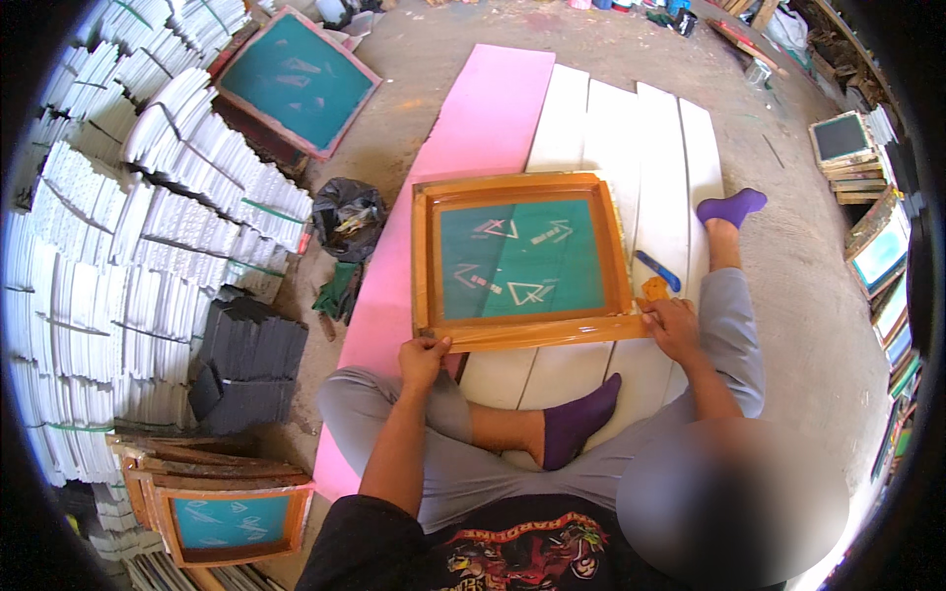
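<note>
I sit on the floor with a wooden printing screen frame [522, 187] in front of me, its green mesh showing pale arrow and triangle shapes. It lies on white panels [660, 148] beside a pink sheet [483, 118]. My left hand [424, 357] grips the frame's near left corner. My right hand [672, 325] holds the near right corner, next to a squeegee with a wooden handle and blue blade [656, 274] resting on the panels.
Tied stacks of white sheets [118, 227] fill the left side, with a pile of dark sheets [246, 364] and a black bag [347, 215] nearby. More screen frames lie at upper left [296, 79], lower left [227, 517] and along the right wall [877, 246].
</note>
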Available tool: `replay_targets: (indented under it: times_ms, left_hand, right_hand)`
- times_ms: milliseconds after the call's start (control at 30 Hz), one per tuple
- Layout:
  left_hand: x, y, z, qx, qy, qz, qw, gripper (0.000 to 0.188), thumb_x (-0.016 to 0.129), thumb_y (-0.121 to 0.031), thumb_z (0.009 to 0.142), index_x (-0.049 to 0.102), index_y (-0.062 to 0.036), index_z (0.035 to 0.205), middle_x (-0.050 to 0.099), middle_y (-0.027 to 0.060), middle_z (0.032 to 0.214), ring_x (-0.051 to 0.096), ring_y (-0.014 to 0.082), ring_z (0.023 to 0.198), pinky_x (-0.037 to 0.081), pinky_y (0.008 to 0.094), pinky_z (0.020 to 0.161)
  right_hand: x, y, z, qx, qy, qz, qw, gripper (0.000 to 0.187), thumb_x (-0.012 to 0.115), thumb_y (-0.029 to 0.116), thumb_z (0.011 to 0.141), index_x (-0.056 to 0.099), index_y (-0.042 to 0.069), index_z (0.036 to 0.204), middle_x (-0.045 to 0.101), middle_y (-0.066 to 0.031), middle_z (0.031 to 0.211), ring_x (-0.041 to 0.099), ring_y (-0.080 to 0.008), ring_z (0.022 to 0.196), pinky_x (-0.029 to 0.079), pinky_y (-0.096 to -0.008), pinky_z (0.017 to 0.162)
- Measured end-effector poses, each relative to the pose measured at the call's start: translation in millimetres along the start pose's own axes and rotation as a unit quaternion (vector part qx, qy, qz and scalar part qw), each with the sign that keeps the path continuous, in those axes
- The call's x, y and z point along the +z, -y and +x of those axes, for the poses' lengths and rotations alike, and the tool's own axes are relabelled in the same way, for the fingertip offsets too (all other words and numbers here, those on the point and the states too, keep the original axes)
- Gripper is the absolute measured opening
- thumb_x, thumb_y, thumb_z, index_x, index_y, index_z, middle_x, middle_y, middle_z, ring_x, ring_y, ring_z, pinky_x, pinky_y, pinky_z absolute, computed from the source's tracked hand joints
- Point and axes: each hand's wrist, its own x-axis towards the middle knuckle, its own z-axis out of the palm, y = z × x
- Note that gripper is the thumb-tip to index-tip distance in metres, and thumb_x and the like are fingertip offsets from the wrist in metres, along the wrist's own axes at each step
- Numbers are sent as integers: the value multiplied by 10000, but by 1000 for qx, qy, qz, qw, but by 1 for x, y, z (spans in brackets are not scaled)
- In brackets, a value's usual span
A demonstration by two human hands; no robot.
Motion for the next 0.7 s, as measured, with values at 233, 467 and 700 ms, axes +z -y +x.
replay_targets:
  times_ms: [233, 467, 700]
  left_hand:
    - [7, 25, 9, -18, -11, -61, 998, 319, 843, -240, 881, 759, 65, 844, 690, 81, 669, 645, 147, 554, 542, 311, 532]
    - [3, 30, 11, -35, -24, -104, 994, 287, 842, -208, 884, 749, 63, 865, 686, 88, 688, 645, 160, 553, 545, 305, 513]
    - [2, 39, 19, -69, -20, -194, 978, 264, 841, -180, 886, 721, 55, 870, 667, 96, 693, 638, 171, 553, 558, 314, 491]
  right_hand:
    - [-14, -9, 7, -26, 65, -81, 994, 205, 682, 323, 929, 724, 124, 960, 689, -79, 786, 638, -270, 803, 409, -440, 911]
    - [-28, 7, 18, 18, 192, -140, 971, 350, 572, 450, 1001, 742, 248, 1231, 755, -106, 961, 694, -301, 964, 379, -568, 1060]
    - [0, -38, 4, 182, 83, 32, 979, 325, 715, 456, 899, 791, 144, 849, 700, -77, 699, 673, -263, 720, 466, -443, 871]
